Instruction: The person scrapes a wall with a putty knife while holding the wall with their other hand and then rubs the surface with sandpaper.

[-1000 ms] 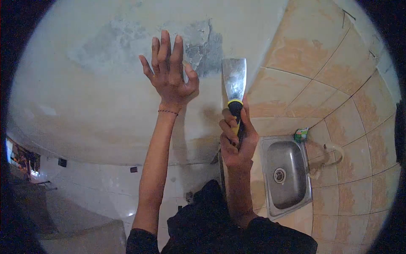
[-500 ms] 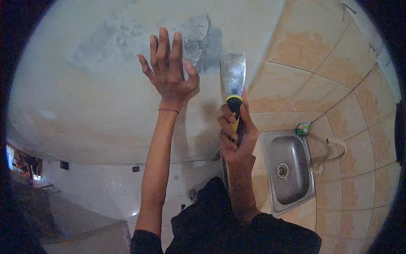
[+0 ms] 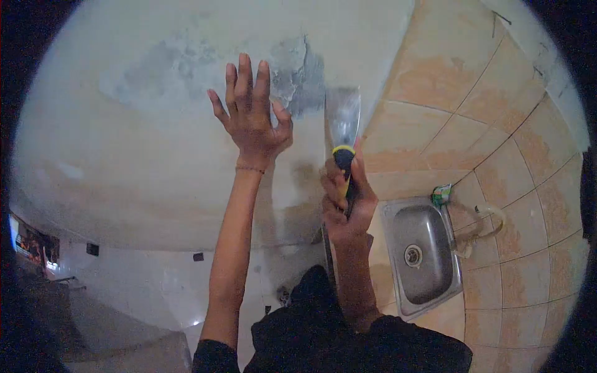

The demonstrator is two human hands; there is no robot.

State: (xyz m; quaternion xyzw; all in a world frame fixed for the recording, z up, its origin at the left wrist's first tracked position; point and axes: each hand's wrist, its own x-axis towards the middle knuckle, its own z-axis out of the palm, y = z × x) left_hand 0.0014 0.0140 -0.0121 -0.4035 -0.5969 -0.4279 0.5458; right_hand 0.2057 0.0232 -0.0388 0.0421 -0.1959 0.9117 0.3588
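Observation:
My left hand [image 3: 255, 121] lies with fingers spread against the pale wall [image 3: 155, 168], a thin braided band on its wrist. Its fingertips reach the lower part of a grey patch [image 3: 168, 71] of bare, flaking surface. A raised, torn edge of paint [image 3: 303, 62] runs down just right of those fingers. My right hand [image 3: 349, 202] is wrapped round the black and yellow handle of a putty knife [image 3: 344, 118]. The knife's wide metal blade points up, its top edge near the right side of the grey patch, by the wall's corner with the tiles.
To the right, a steel sink [image 3: 426, 258] is set in a counter, with a pale curved tap [image 3: 491, 227] and a green packet [image 3: 441, 194] beside it. Orange-and-cream tiles [image 3: 435, 81] cover the adjoining wall. Below left is a white tiled floor [image 3: 149, 273] with a small dark object [image 3: 198, 256].
The whole view has shifted, so wall, hands and sink sit slightly lower in the picture. Both hands keep their pose, and the putty knife stays in my right hand.

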